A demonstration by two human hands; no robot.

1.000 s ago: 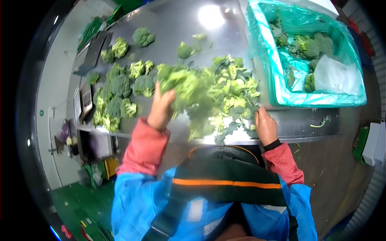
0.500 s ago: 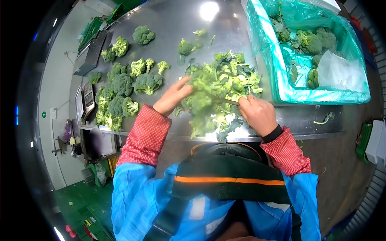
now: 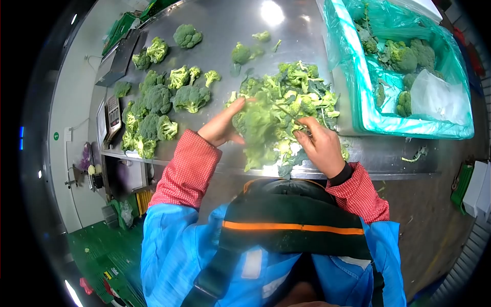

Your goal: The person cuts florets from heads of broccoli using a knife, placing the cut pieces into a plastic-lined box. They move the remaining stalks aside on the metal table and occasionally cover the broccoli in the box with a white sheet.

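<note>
My left hand (image 3: 222,125) is curved round the left side of a broccoli head (image 3: 259,123), thumb below and fingers above; a smeared patch in the picture blurs this head and hides some of the fingertips. Fingers wrapped round its handle, my right hand (image 3: 322,148) holds a knife (image 3: 287,112). The thin dark blade points up and left toward the broccoli head. Under and beyond both hands lies a pile of cut broccoli florets (image 3: 307,105) with leaves and stem bits.
Several broccoli heads (image 3: 156,100) lie on the left of the metal table (image 3: 230,41). At the right stands a box lined with green plastic (image 3: 363,123), with broccoli and a white sheet (image 3: 434,97) inside. A scale (image 3: 113,110) sits at the left edge.
The knife has tilted, its handle end lower and its blade steeper. My right hand has shifted slightly left and down. My left thumb has spread away from the fingers.
</note>
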